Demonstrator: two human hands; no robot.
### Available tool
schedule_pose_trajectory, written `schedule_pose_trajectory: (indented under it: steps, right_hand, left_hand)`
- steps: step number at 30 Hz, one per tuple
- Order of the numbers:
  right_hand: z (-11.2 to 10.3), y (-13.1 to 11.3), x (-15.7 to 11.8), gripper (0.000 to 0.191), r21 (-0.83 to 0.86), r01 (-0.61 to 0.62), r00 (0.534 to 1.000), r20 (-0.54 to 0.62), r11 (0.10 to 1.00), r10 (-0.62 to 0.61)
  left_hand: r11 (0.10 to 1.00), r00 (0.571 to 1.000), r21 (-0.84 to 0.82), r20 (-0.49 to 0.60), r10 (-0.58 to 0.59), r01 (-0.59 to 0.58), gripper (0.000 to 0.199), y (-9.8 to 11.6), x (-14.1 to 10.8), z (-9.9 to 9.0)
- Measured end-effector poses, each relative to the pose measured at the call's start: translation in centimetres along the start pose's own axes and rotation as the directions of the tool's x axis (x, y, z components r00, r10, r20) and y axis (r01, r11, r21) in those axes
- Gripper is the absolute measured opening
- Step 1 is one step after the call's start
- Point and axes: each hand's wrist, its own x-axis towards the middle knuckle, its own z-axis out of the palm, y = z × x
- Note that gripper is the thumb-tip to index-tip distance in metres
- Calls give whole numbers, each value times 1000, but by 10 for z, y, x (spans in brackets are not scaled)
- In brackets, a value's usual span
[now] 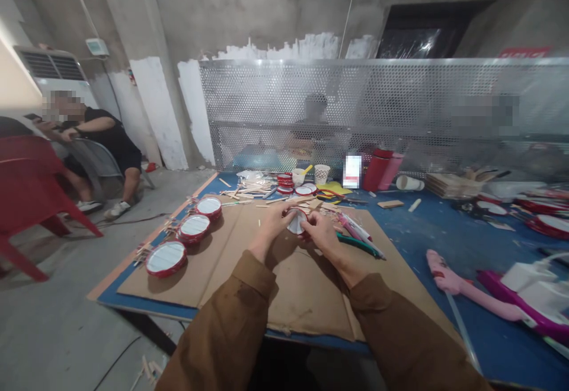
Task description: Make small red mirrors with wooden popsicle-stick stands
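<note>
A small round drum point(295, 223) with a white face and red rim is held up over the cardboard. My left hand point(278, 225) grips its left side, with the fingers closed around the edge. On the other side, my right hand point(320, 234) pinches the rim; its fingertips are partly hidden behind the drum. Three larger red drums with white tops, a near one point(166, 258), a middle one point(194, 227) and a far one point(208, 206), stand in a slanting row at the left. Thin wooden sticks point(141, 253) lie beside them.
Cardboard point(240, 260) covers part of the blue table point(400, 237). Behind my hands are loose sticks, paper cups point(322, 174), a lit phone point(352, 172) and a red bottle point(377, 169). Green-handled pliers point(362, 245) lie right. A pink glue gun point(471, 296) sits farther right. A person point(106, 136) sits left.
</note>
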Motion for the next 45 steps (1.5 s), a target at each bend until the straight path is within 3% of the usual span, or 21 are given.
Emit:
schedule_pose_trajectory:
  steps: [17,23,27,35,45]
  right_hand:
    - [-2,-2,-4,16,49,-24,998,59,998,22]
    - [-2,-3,-4,14,72,-41,996,84,997,35]
    - [-3,-4,-5,12,81,-31,995,100,996,22]
    - [-8,-4,-1,11,-52,69,997,45,996,-67]
    - [-12,0,2,12,-55,62,996,64,997,-59]
  left_hand:
    - [1000,998,-18,54,18,-17,24,4,-1,-6]
    - [997,998,-54,2,-64,64,17,10,0,-6]
    - [984,994,-141,47,-101,107,19,18,-1,-6]
    - [981,990,-135,57,-130,137,18,20,-4,1]
    - [971,988,-186,50,-144,151,17,11,-4,7]
